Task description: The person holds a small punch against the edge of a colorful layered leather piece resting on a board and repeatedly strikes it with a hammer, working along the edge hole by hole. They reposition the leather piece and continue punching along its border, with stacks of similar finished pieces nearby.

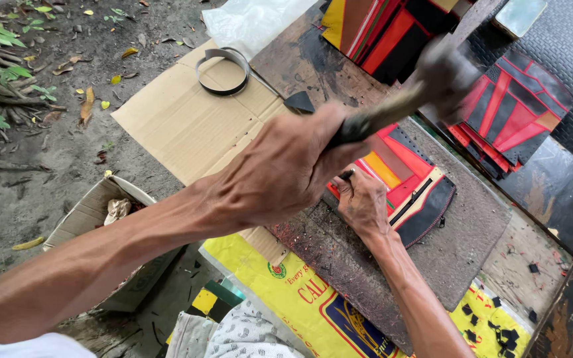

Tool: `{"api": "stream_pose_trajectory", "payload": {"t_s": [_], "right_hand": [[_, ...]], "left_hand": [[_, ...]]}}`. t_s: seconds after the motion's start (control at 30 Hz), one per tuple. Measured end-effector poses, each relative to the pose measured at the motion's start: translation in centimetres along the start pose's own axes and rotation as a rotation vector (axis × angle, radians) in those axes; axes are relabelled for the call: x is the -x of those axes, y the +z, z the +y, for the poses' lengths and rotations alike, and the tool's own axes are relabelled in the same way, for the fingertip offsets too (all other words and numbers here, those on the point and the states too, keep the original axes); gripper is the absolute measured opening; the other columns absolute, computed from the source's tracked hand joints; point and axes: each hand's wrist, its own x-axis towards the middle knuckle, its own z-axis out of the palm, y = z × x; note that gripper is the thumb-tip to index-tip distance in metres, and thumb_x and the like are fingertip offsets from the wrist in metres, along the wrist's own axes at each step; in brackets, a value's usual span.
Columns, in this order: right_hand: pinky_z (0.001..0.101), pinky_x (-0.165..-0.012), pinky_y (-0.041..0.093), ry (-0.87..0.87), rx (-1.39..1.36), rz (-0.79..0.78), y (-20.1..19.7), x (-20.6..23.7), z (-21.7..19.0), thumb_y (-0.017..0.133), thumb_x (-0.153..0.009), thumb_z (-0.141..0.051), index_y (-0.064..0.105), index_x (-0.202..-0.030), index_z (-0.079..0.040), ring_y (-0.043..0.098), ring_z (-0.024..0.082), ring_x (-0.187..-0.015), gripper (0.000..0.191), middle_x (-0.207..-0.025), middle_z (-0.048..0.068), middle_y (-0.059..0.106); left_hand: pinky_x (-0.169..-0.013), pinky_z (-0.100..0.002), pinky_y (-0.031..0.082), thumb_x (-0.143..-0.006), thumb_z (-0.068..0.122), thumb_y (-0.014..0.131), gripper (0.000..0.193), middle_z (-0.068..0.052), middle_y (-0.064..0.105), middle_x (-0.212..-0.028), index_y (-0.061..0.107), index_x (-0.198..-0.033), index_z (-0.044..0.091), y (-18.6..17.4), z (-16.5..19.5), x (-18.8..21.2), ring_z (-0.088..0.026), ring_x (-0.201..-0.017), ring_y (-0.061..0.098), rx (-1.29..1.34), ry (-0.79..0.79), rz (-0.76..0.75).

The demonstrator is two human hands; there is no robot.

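Note:
My left hand [280,169] grips the handle of a hammer [442,76]. Its head is raised and blurred above the work. My right hand [363,202] rests on a red, orange and black leather piece [419,189] with a zipper. This hand pinches a small dark punch [347,176] upright against the piece. The piece lies on a rough brown mat [459,245] over a dark wooden board [300,63].
More red and black leather pieces [512,109] lie at the right, others [379,30] at the top. A metal band loop [222,69] sits on flat cardboard [180,126]. A yellow printed sack [300,298] lies below the mat, an open cardboard box [94,212] at the left on the dirt.

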Motion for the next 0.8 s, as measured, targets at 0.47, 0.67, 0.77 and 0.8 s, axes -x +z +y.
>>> {"api": "stream_pose_trajectory", "payload": {"t_s": [0.47,0.67,0.77,0.8], "right_hand": [[0.0416,-0.06,0.053,-0.043,-0.006,0.014,0.3,0.4,0.0,0.07,-0.095,-0.011,0.064,-0.099,-0.004,0.07,0.034,-0.069,0.009,-0.081,0.018,0.068],[0.04,-0.059,0.051,0.175,0.039,0.009,0.2,0.6,0.1,0.073,-0.099,-0.019,0.069,-0.092,-0.002,0.068,0.028,-0.063,0.019,-0.071,0.016,0.068],[0.0314,-0.064,0.06,0.237,-0.152,-0.002,-0.8,0.5,0.6,0.066,-0.103,-0.018,0.068,-0.095,-0.001,0.073,0.017,-0.071,0.019,-0.078,0.011,0.073],[0.0277,-0.066,0.064,0.268,-0.234,-0.017,-1.0,0.8,0.5,0.062,-0.104,-0.017,0.068,-0.098,0.0,0.076,0.013,-0.076,0.018,-0.082,0.008,0.074]], "left_hand": [[-0.067,-0.053,0.052,-0.105,0.036,0.05,0.039,-0.025,0.067,-0.074,0.053,-0.101,-0.003,1.2,-4.7,3.8,-0.044,-0.072,0.069,-0.392,-0.656,-0.538],[-0.064,-0.056,0.053,-0.103,0.032,0.054,0.036,-0.026,0.066,-0.077,0.052,-0.099,-0.004,4.2,-7.7,5.7,-0.047,-0.073,0.068,-0.37,-0.594,-0.505],[-0.064,-0.056,0.053,-0.102,0.032,0.054,0.036,-0.025,0.066,-0.077,0.051,-0.098,-0.003,4.3,-8.6,5.8,-0.047,-0.074,0.068,-0.367,-0.59,-0.52],[-0.064,-0.056,0.053,-0.102,0.031,0.054,0.035,-0.025,0.066,-0.077,0.051,-0.098,-0.003,4.4,-8.6,5.9,-0.047,-0.073,0.068,-0.36,-0.584,-0.513]]}}
